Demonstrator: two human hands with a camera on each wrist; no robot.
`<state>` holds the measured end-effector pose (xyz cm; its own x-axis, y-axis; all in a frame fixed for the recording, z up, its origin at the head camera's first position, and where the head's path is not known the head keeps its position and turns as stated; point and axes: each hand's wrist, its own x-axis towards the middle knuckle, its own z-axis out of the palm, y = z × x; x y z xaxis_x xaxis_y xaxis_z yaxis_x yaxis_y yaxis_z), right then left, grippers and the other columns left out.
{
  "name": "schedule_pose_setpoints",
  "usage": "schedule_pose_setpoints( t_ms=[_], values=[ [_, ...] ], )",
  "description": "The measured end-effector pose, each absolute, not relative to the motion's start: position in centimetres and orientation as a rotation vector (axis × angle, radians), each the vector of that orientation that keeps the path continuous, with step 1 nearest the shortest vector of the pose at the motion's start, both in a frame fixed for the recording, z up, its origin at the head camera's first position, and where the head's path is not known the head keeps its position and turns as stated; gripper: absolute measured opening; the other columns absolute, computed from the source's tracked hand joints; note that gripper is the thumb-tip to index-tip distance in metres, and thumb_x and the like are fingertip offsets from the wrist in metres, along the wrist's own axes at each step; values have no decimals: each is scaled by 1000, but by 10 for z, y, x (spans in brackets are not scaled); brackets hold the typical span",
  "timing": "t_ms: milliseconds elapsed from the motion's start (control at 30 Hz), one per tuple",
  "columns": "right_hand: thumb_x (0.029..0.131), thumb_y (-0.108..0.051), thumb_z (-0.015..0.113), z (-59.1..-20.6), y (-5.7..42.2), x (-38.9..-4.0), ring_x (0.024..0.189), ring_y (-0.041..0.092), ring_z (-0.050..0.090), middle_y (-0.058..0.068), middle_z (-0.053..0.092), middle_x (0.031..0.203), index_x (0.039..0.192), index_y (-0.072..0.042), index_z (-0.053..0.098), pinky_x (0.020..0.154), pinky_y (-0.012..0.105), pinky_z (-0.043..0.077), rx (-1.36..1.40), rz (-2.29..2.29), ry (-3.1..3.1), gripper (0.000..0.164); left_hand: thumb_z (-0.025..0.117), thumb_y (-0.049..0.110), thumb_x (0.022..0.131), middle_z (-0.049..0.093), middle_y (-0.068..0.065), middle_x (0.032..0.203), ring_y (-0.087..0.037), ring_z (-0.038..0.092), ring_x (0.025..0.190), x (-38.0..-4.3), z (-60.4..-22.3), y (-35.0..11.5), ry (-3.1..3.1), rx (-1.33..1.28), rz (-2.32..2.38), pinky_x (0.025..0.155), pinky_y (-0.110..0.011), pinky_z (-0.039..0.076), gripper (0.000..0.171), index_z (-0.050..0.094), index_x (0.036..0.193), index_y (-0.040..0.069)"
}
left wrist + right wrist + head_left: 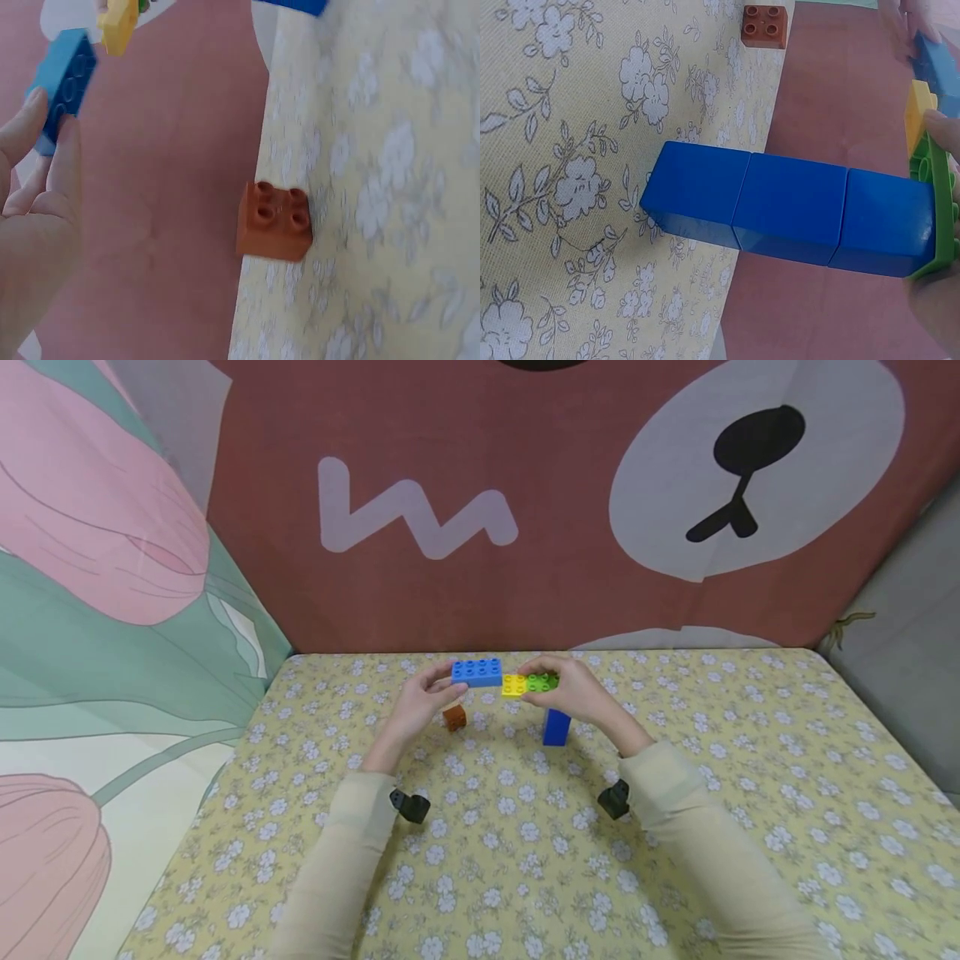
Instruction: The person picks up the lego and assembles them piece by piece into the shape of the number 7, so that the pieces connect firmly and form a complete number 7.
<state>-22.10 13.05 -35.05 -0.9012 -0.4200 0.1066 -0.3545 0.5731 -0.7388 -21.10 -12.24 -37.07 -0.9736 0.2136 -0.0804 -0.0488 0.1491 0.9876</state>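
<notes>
In the head view my left hand [425,695] pinches a light blue brick [476,672] by its left end, studs showing. My right hand [572,689] holds a green brick [542,682], with a yellow brick [513,685] at its left end. Under the green brick extends a column of dark blue bricks [791,202]; whether its lower end touches the table I cannot tell. The light blue brick's right end is close beside the yellow brick; contact is unclear. An orange-brown brick [274,223] with studs sits on the cloth below my left hand.
A yellow flowered cloth [510,860] covers the table. Behind its far edge hangs a reddish-brown fabric [450,602] with a cartoon animal face. A leaf-and-flower patterned fabric [150,668] hangs on the left, a grey surface [915,635] on the right.
</notes>
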Motion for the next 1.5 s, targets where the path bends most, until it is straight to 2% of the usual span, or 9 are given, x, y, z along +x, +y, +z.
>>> schedule_pose_setpoints(
  t_ms=[333,567,700,833,933,1200,1500],
  values=[
    [85,-16,73,-351,131,-221,105,27,60,13,63,122,121,-6,64,87,43,53,-700,-1243,2732,38,60,16,95,47,-14,144,-29,50,131,-214,-373,-105,2184,250,1947,108,-43,44,52,43,143,10],
    [84,-17,74,-352,130,-222,111,30,59,16,62,122,127,-4,58,90,46,52,-655,-1262,2723,47,56,5,95,44,-22,143,-40,50,127,-213,-375,-93,2024,328,2081,106,-53,42,51,40,144,4],
    [84,-15,74,-352,130,-223,111,32,61,18,62,121,133,-4,53,86,46,54,-653,-1273,2716,54,57,5,95,43,-21,143,-42,51,125,-213,-374,-89,2005,336,2068,102,-46,48,53,39,144,5],
    [84,-14,74,-351,132,-223,112,34,61,20,62,121,135,-5,51,84,46,55,-657,-1265,2721,57,59,7,94,44,-18,143,-39,53,124,-212,-373,-85,2006,305,2041,97,-37,53,52,42,144,11],
    [84,-15,73,-350,133,-223,112,35,60,21,62,120,134,-5,52,84,46,54,-648,-1266,2726,56,60,9,94,44,-17,142,-38,55,123,-212,-373,-83,1995,287,2042,95,-36,53,52,42,143,14],
    [84,-17,73,-350,135,-222,111,34,60,18,63,118,133,-6,53,86,48,52,-621,-1281,2741,54,57,6,95,46,-19,139,-37,55,122,-213,-371,-77,1959,280,2066,96,-37,53,51,42,143,12],
    [85,-18,73,-352,136,-222,106,31,60,17,62,116,134,-7,52,79,40,52,-609,-1306,2727,55,59,6,94,49,-19,136,-34,54,124,-212,-371,-76,1970,256,2073,97,-35,53,51,43,142,11]
  ],
)
